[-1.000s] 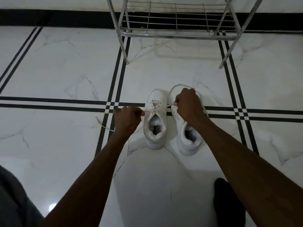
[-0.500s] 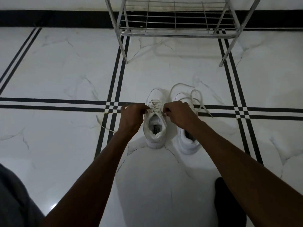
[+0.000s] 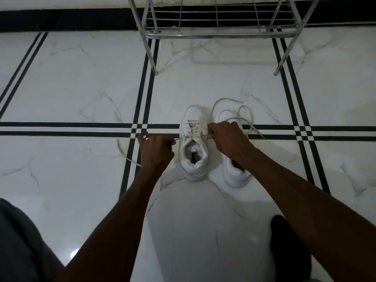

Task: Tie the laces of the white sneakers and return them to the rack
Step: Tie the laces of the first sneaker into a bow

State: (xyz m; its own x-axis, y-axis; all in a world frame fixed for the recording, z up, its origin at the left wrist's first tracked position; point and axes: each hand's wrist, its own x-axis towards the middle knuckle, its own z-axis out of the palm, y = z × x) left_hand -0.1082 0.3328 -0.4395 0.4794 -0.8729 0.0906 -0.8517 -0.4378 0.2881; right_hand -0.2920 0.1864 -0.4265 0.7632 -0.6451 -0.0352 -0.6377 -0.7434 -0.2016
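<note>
Marble floor (image 3: pixel 81 88), sneaker label (image 3: pixel 195 159) unreadable

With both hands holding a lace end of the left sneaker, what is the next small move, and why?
Probably cross the two ends over the tongue for the first knot. The left hand and right hand each pinch an end of the lace, pulled out sideways from the left sneaker; no knot shows yet.

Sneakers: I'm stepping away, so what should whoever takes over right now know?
Left hand and right hand each pinch one lace end of the left sneaker, pulled sideways; no bow shows yet.
The right sneaker stands beside it on the floor, with its lace loose.
The rack stands beyond.
Left: tie both, put them on the rack.
</note>
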